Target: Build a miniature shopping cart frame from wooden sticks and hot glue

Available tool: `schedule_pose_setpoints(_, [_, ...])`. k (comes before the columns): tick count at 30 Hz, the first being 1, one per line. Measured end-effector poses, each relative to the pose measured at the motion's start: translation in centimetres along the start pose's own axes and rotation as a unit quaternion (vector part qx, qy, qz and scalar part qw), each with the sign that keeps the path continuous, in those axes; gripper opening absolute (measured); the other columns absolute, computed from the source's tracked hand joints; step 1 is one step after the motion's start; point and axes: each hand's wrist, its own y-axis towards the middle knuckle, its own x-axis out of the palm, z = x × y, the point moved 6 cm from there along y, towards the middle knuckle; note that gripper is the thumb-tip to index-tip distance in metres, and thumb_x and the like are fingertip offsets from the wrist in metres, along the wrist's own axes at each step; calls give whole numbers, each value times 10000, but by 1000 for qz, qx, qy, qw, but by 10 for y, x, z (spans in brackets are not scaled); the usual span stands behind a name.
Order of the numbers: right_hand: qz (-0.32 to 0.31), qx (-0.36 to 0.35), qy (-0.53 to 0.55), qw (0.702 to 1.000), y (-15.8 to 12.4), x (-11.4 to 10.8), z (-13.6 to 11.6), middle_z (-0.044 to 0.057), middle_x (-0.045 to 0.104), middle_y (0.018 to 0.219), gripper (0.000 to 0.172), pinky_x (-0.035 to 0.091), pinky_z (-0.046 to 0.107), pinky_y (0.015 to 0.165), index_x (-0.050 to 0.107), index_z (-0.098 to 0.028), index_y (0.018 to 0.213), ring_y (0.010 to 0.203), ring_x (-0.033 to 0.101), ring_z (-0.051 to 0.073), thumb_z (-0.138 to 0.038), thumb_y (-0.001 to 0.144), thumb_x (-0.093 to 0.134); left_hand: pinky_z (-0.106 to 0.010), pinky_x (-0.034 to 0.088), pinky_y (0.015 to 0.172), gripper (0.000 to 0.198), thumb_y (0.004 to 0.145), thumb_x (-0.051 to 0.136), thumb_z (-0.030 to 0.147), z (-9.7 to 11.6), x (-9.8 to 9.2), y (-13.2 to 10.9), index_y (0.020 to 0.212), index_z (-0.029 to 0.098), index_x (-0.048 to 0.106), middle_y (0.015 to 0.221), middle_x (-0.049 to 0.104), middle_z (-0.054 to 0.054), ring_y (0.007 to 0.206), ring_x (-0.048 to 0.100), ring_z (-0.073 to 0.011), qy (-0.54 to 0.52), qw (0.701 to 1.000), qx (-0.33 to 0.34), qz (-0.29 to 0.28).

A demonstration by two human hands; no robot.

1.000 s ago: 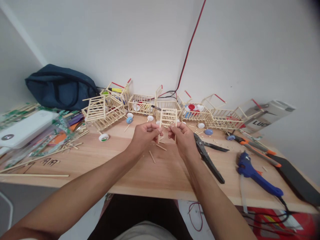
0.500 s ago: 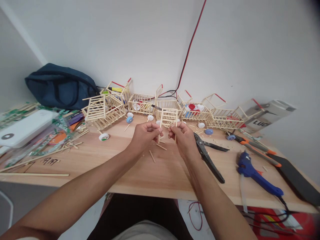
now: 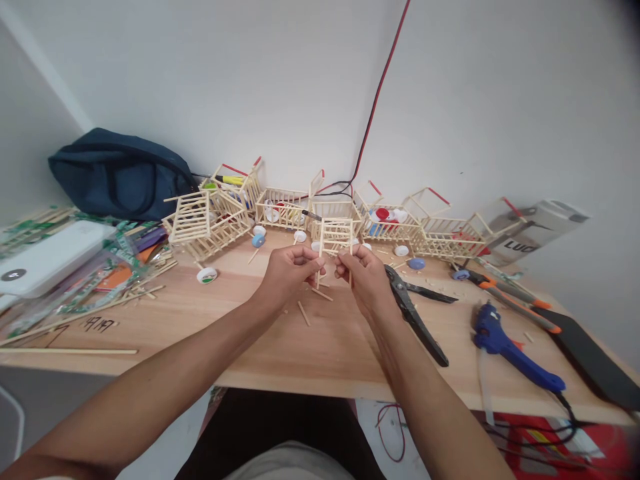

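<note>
A small ladder-like frame of wooden sticks (image 3: 336,230) is held up over the table between my two hands. My left hand (image 3: 293,268) pinches its left upright between thumb and fingers. On the opposite side, my right hand (image 3: 367,270) grips the right upright in the same way. The lower ends of both uprights stick out below my fingers. Just behind the frame stands a stick-built miniature cart basket (image 3: 345,208). Short loose sticks (image 3: 304,313) lie on the wood below my hands. Black-handled pliers (image 3: 417,317) rest right of my right hand.
Several stick carts (image 3: 453,237) with red-tipped handles line the wall, with bottle caps (image 3: 417,264) before them. A blue glue gun (image 3: 515,350), orange-handled cutters (image 3: 525,307) and a black slab (image 3: 590,357) lie right. Left are a white device (image 3: 55,257), stick packets and a blue bag (image 3: 123,173).
Almost nothing differs. The whole view has shifted very slightly, and both hands keep the same pinch on the stick frame.
</note>
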Motion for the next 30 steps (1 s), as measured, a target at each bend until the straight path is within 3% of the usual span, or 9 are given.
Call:
schedule_pose_setpoints(14, [-18, -11, -14, 1000, 1, 1, 0, -52, 570, 597, 199, 351, 218, 531, 543, -185, 682, 514, 476, 65, -322, 712, 684, -207, 456, 463, 267, 600, 791, 291, 0, 1, 0, 656, 95, 617, 590, 635, -23, 439, 519, -68, 2, 1000, -12, -4])
schedule_pose_setpoints(30, [-15, -14, -35, 999, 4, -1, 4, -55, 546, 566, 216, 338, 220, 521, 539, -189, 684, 501, 457, 71, -357, 730, 668, -201, 463, 470, 210, 668, 732, 272, -1, 1, 0, 680, 106, 604, 605, 633, -17, 449, 529, -69, 2, 1000, -6, -11])
